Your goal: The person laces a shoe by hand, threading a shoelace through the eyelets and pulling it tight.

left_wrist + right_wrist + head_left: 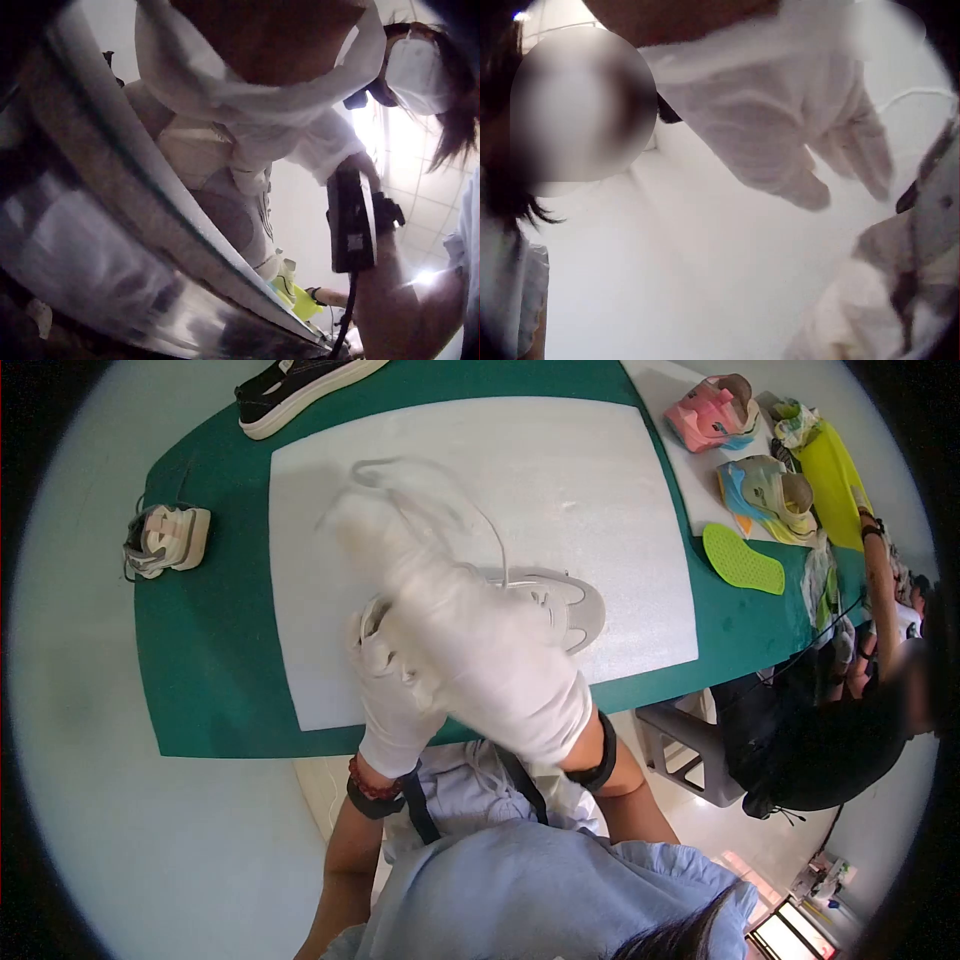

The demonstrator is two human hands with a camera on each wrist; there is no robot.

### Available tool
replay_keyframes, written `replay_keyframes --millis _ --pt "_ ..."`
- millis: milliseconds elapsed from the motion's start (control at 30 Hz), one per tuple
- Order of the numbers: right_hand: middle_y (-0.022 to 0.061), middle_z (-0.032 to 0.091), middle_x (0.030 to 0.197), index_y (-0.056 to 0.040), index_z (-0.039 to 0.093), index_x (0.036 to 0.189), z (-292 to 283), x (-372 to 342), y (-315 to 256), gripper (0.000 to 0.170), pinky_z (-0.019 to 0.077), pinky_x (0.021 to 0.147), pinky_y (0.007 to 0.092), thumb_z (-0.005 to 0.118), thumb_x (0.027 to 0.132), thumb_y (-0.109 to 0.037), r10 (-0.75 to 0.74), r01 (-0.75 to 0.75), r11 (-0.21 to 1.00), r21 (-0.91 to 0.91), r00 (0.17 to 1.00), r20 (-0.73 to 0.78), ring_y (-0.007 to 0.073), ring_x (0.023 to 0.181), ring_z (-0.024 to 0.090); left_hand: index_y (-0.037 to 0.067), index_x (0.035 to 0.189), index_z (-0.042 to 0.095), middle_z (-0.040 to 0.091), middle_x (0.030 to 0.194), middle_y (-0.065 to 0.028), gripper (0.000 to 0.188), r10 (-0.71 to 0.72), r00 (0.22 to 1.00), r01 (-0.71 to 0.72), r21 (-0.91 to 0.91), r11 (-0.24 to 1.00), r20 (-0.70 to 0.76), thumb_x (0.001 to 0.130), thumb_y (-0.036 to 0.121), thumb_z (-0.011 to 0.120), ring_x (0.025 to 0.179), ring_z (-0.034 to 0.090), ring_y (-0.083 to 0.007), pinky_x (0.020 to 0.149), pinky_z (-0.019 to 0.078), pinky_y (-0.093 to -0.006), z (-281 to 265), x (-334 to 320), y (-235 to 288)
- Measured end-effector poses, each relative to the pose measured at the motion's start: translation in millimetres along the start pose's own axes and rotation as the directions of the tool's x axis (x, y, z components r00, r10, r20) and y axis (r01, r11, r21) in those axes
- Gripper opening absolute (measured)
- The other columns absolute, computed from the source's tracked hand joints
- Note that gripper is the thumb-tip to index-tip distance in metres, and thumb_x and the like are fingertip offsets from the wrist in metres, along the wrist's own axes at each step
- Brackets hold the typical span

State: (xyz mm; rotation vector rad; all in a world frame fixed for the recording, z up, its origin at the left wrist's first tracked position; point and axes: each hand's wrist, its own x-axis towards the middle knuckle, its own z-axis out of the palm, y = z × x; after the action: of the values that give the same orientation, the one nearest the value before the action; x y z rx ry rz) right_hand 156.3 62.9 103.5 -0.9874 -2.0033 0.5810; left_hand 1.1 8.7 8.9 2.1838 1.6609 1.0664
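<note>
Evidently, a pale laced shoe [582, 612] lies on the white board [610, 490], toe to the person's right.
Left hand [395, 705], gloved, grips its other end, fingers partly hidden. Right hand [475, 635], gloved and blurred, crosses above; fingers extended, thumb apart. Whether it holds the loose lace [499, 545] cannot be determined.

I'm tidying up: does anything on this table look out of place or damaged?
One thing: a lime-green insole lies loose on the green tabletop, outside any shoe, beside the blue-and-yellow shoe. The blurred lace above the white board is probably just moving. No spill or damage shows.
</note>
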Motion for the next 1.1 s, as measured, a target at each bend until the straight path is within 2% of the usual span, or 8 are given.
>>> replay_keyframes --millis 100,233,333,433,533,733,933,1100 --pt "0.0143 0.069 0.113 -0.0077 0.056 0.134 -15.7 9.0 -31.9 0.044 0.0568 0.084 0.0376 0.062 0.091 -0.016 0.207 -0.126 0.974 -0.186 0.827 0.522 0.0318 0.099 0.070 0.009 0.129 0.058 0.064 0.120 -0.0073 0.055 -0.098 0.993 0.105 -0.103 0.989 0.069 0.083 0.035 0.075 0.115 0.054 -0.0289 0.112 0.0307 -0.0565 -2.8 -5.2 0.2" --pt "0.0083 0.069 0.092 -0.0103 0.068 0.108 -30.2 -19.5 -21.9 0.019 0.0574 0.062 0.0340 0.071 0.091 -0.019 0.094 -0.094 0.996 -0.002 0.985 0.146 0.0250 0.074 0.069 0.014 0.109 0.064 0.070 0.112 0.0062 0.030 0.062 0.998 -0.062 0.011 0.998 0.025 0.085 0.028 0.072 0.110 0.055 -0.0237 0.111 0.0317 -0.0546 -7.0 8.8 7.5" --pt "0.0070 0.069 0.085 -0.0115 0.072 0.098 -44.0 -39.3 -6.8 0.015 0.0556 0.059 0.0324 0.077 0.090 -0.023 0.483 -0.480 0.875 -0.059 0.869 0.106 0.0226 0.071 0.070 0.016 0.095 0.067 0.071 0.111 0.0069 0.022 0.158 0.987 -0.159 0.096 0.983 0.019 0.078 0.026 0.077 0.112 0.051 -0.0247 0.102 0.0389 -0.0444 -8.8 14.1 8.2" --pt "0.0050 0.068 0.079 -0.0086 0.073 0.096 -36.0 -54.0 13.5 0.014 0.0501 0.061 0.0282 0.080 0.088 -0.018 0.572 -0.577 0.817 -0.024 0.814 -0.103 0.0098 0.066 0.063 0.016 0.092 0.068 0.071 0.113 0.0048 0.021 0.163 0.986 -0.164 0.107 0.981 0.022 0.076 0.024 0.080 0.113 0.049 -0.0268 0.098 0.0424 -0.0402 -10.9 16.7 10.8" --pt "0.0056 0.068 0.078 -0.0078 0.073 0.092 -24.0 -39.1 11.5 0.017 0.0503 0.061 0.0299 0.081 0.088 -0.022 0.491 -0.506 0.860 -0.069 0.856 -0.159 0.0137 0.063 0.063 0.016 0.091 0.067 0.071 0.116 0.0037 0.022 0.152 0.987 -0.157 0.122 0.980 0.048 0.075 0.023 0.081 0.113 0.050 -0.0280 0.099 0.0425 -0.0412 -12.2 17.9 12.4" --pt "0.0063 0.070 0.080 -0.0097 0.075 0.097 -20.1 -24.6 13.6 0.024 0.0507 0.061 0.0314 0.079 0.089 -0.031 0.561 -0.530 0.789 -0.310 0.827 0.016 0.0205 0.062 0.062 0.015 0.095 0.069 0.071 0.117 0.0049 0.027 0.108 0.994 -0.111 0.159 0.981 0.024 0.074 0.030 0.080 0.116 0.050 -0.0249 0.108 0.0365 -0.0509 -11.8 22.0 21.4" --pt "0.0108 0.066 0.078 -0.0085 0.067 0.086 -14.3 -23.4 12.7 0.022 0.0503 0.059 0.0392 0.074 0.093 -0.028 0.554 -0.544 0.831 -0.120 0.830 0.074 0.0309 0.066 0.065 0.016 0.100 0.072 0.071 0.117 0.0059 0.033 0.057 0.998 -0.065 0.239 0.969 0.041 0.075 0.036 0.079 0.120 0.047 -0.0222 0.112 0.0326 -0.0548 -10.5 21.6 23.9" --pt "0.0045 0.061 0.070 -0.0069 0.063 0.082 -9.2 -46.1 19.5 0.017 0.0469 0.058 0.0299 0.076 0.091 -0.013 0.615 -0.599 0.745 0.295 0.787 0.044 0.0166 0.061 0.057 0.013 0.102 0.073 0.070 0.119 0.0039 0.036 0.054 0.998 -0.063 0.227 0.972 0.045 0.074 0.034 0.079 0.120 0.048 -0.0240 0.111 0.0350 -0.0504 -11.7 20.3 22.6"
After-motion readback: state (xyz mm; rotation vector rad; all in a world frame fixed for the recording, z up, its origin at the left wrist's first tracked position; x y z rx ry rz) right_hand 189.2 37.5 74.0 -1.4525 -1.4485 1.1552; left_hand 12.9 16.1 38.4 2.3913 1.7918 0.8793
